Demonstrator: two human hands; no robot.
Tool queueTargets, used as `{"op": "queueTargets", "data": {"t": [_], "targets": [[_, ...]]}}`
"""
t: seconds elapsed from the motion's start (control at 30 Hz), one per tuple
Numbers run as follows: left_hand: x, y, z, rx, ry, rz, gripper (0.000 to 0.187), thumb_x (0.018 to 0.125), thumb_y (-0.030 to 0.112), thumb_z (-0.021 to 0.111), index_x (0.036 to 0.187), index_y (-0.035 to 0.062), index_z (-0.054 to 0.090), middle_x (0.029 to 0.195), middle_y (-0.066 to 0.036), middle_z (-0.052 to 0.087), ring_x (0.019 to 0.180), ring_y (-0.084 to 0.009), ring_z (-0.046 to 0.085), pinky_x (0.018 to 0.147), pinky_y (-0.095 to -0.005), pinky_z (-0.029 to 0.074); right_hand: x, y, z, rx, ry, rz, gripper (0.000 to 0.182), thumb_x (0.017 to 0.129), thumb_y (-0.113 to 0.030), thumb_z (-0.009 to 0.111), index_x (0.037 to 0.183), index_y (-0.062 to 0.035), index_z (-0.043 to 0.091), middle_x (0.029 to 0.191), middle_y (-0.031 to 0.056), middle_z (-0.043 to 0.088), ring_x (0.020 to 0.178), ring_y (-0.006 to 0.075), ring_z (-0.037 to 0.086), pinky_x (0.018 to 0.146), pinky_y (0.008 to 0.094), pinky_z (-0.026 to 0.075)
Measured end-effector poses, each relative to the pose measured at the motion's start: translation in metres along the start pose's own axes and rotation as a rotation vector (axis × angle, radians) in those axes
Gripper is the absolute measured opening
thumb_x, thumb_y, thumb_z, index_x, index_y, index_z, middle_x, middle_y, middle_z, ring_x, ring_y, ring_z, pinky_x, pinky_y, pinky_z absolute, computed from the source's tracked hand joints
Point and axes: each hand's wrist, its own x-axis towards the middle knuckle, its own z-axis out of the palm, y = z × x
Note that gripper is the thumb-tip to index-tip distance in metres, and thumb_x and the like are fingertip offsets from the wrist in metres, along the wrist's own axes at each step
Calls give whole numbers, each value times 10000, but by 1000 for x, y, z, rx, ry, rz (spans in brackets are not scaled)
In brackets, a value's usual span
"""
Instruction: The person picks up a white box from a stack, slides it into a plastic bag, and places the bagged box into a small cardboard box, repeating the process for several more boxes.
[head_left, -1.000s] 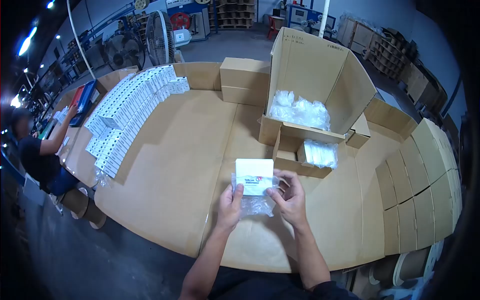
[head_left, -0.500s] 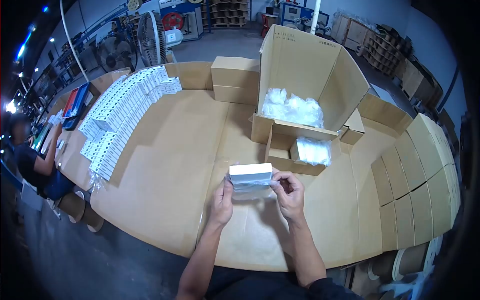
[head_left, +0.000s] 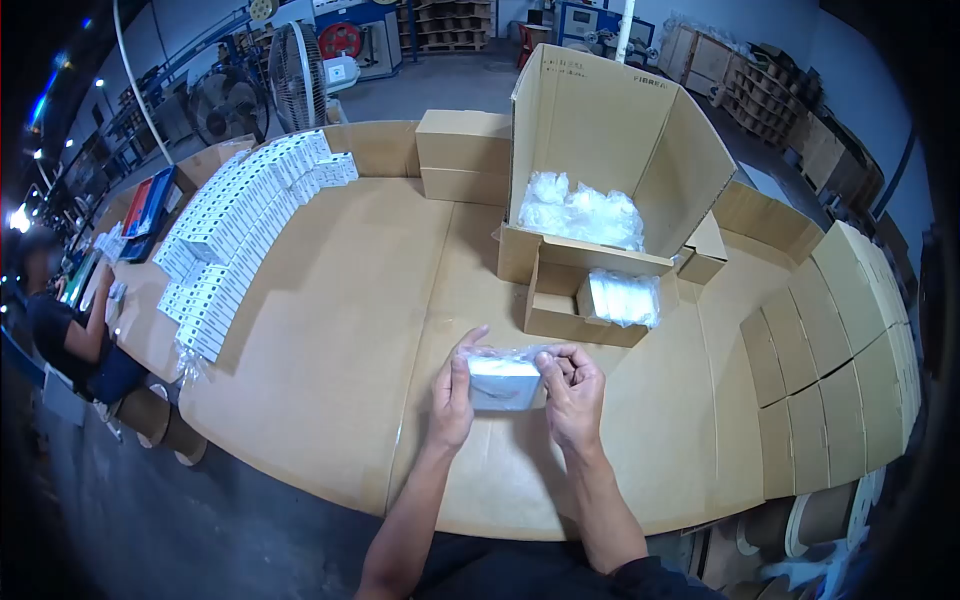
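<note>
A small white box (head_left: 503, 385) in a clear plastic bag is held over the cardboard-covered table (head_left: 330, 330). My left hand (head_left: 455, 395) supports its left side, thumb against the box and a finger stretched out past the top edge. My right hand (head_left: 572, 392) pinches the plastic at the upper right corner. Just beyond my hands, a low open carton (head_left: 585, 328) holds wrapped white boxes (head_left: 624, 299) in its right part; its left part shows bare cardboard. Behind it, a tall open carton (head_left: 610, 120) contains clear plastic bags (head_left: 582, 213).
Rows of small white boxes (head_left: 235, 235) stand at the left. Brown cartons (head_left: 830, 370) are stacked on the right, others (head_left: 463, 155) at the back. A person (head_left: 80, 330) sits at the far left beside blue and red trays (head_left: 150, 212). Fans (head_left: 297, 75) stand behind.
The white box has slid down inside the plastic and its top is now covered. A finger of my left hand has stretched upward.
</note>
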Motion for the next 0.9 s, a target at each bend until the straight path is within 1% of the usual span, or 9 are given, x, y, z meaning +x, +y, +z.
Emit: {"op": "queueTargets", "data": {"t": [0.07,0.23,0.37,0.5,0.53,0.63,0.67,0.8,0.9], "targets": [[-4,-8,6,21,39,68,605,1117,442,396,1488,-35,436,1252,-101,623,1170,-150,568,1034,-317,444,-4,3,4,-7,67,-60,123,1009,-83,672,1005,29,621,1002,124,739,849,84,668,752,215,534],[-12,-7,10,-133,7,-201,477,1081,307,560,1423,-12,469,1224,-75,622,1113,-116,598,928,-293,518,-6,11,4,61,34,-161,148,1033,-103,631,1050,32,571,1140,253,730,953,133,712,808,235,558],[-15,0,9,-343,55,-345,306,1075,266,573,1256,19,581,1131,-51,645,1039,-119,647,854,-315,577,-11,2,1,12,41,-146,380,1051,-117,595,1345,17,395,1238,307,679,980,175,720,840,252,559],[-10,3,9,-366,194,-318,244,1070,247,580,1148,24,642,1080,-54,663,1003,-129,664,851,-328,588,-6,0,-9,-68,-47,-234,590,1096,-246,501,1543,-46,171,1376,285,612,1355,294,540,1106,416,428],[-9,6,8,-363,208,-283,238,1064,242,592,1134,22,649,1091,-59,667,991,-129,666,858,-327,586,-8,-4,-12,15,-72,-234,507,1087,-242,504,1525,-42,346,1504,239,522,1462,311,414,1185,447,328],[-6,18,9,-343,213,-251,237,1060,238,599,1127,18,654,1072,-52,672,979,-126,664,847,-313,579,-4,-14,-31,-236,-354,-307,331,1052,-187,551,1334,-31,630,1582,209,439,1458,297,424,1164,439,355],[-6,14,8,-298,219,-219,231,1062,229,596,1116,14,662,1046,-36,678,958,-100,650,801,-277,557,-4,-19,-25,-225,-331,-310,207,988,-127,633,1114,-41,771,1489,193,552,1418,302,476,1126,428,402],[-10,15,11,-244,189,-207,202,1067,208,583,1084,26,670,1013,-14,674,908,-53,605,764,-229,497,1,-29,-26,-585,-512,-206,299,858,-30,751,1156,-53,766,1162,162,737,1188,315,649,1041,389,490],[-11,12,13,-273,224,-217,186,1070,208,577,1053,41,656,995,-7,658,898,-54,594,777,-227,493,1,-28,-19,-549,-441,-208,320,845,-32,774,1164,-52,763,1155,169,739,1131,310,680,1008,389,516]]}}
